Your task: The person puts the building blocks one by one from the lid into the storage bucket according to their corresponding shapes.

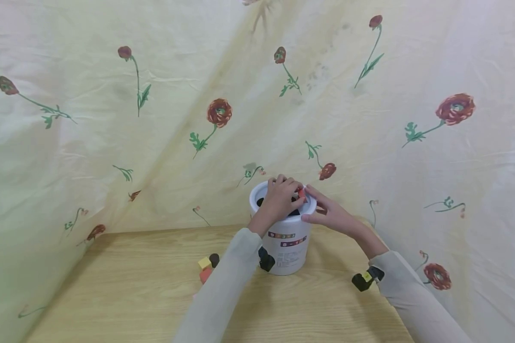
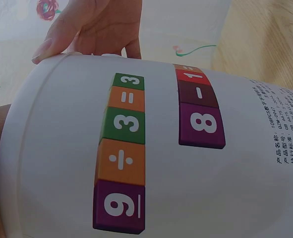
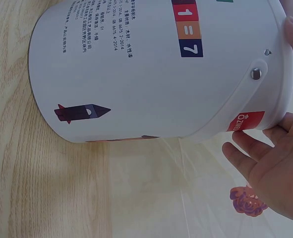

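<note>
Wooden table [image 1: 133,290]: backed by flowered cloth [image 1: 111,119].
White bucket [image 1: 287,247]: upright at table's far edge, lid on, number blocks printed on wall.
Left hand [image 1: 280,199]: over the lid, fingers curled round a red block [image 1: 301,193], pressing it at a lid opening; not yet dropped in, by the look.
Right hand [image 1: 328,213]: fingers straight, resting on the rim, steadying.
Loose blocks [image 1: 208,267]: yellow, red, dark, on the table left of bucket, apart from it; apparently left to sort.
</note>
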A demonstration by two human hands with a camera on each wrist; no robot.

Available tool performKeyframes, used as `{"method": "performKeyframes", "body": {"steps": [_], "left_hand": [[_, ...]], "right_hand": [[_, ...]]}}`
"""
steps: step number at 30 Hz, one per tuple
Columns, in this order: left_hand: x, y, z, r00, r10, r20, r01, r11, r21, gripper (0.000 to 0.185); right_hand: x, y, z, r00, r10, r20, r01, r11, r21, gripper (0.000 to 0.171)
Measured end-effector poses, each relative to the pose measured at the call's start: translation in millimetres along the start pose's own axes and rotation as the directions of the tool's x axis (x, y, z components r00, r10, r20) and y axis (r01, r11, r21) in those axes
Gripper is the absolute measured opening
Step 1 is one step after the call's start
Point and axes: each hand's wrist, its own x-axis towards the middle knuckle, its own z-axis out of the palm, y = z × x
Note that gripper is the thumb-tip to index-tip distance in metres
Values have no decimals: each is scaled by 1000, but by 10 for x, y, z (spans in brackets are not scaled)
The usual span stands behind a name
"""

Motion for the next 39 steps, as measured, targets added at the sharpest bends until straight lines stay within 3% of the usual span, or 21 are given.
{"method": "performKeyframes", "body": {"steps": [13,20,25,30,34,39], "left_hand": [[-34,5,-34,1000,10,3,-10,1000,26,36],[-41,-2,-16,999,21,-28,-19,999,47,35],[-48,-3,-19,996,35,-87,-28,996,79,34],[-92,-9,-32,980,66,-186,-50,995,87,30],[-144,-19,-29,966,68,-250,-65,998,18,28],[-237,-57,-29,958,21,-286,-50,994,-96,26]], "right_hand": [[15,16,15,1000,2,6,-2,1000,-10,88],[8,12,23,1000,4,4,-4,1000,-13,88],[11,19,20,1000,5,1,-5,1000,-5,88],[10,34,16,1000,5,4,-5,1000,6,89],[9,44,6,1000,2,5,-2,1000,13,88],[27,60,-11,1000,4,-1,-4,1000,-2,87]]}}
